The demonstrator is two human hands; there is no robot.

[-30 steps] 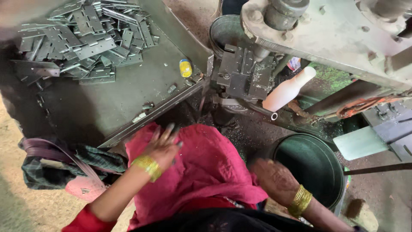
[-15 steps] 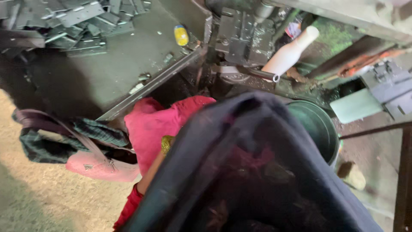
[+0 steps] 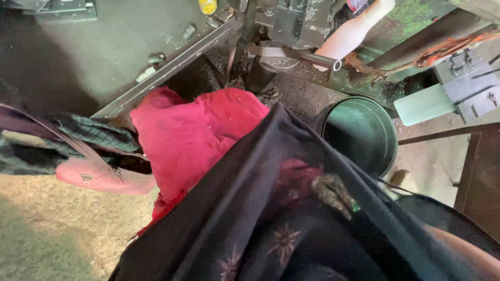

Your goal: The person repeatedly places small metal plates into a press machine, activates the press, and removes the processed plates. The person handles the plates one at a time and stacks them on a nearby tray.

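Fingers point(image 3: 333, 193) of one hand show through a sheer black cloth point(image 3: 250, 218), dark with grime and slightly spread, their tips pointing down and to the right. They press against the fabric from behind, so whether they pinch it or only lie under it cannot be told. Which hand point(image 3: 327, 190) this is also cannot be told for certain; it sits right of centre and seems to be the right one. A bare forearm point(image 3: 463, 252) runs in from the lower right corner, under the edge of the same cloth, angled up toward that hand. The left hand is out of sight, hidden under or behind the fabric.

Black and thin, the cloth carries small pale flower marks and is drawn up in a taut ridge that runs from the lower left to a peak near the middle, covering most of the lower half of the view. Beyond it lies red fabric point(image 3: 192, 135) over the person's lap. Just right of the ridge stands a round dark green bucket point(image 3: 388, 151) on the dusty floor. Above, the metal work table point(image 3: 104, 52) meets a dark machine block point(image 3: 291, 21), with a pale handle point(image 3: 346, 36) slanting beside it. A pink bag point(image 3: 99, 179) lies at the left, touching checked cloth point(image 3: 88, 132).
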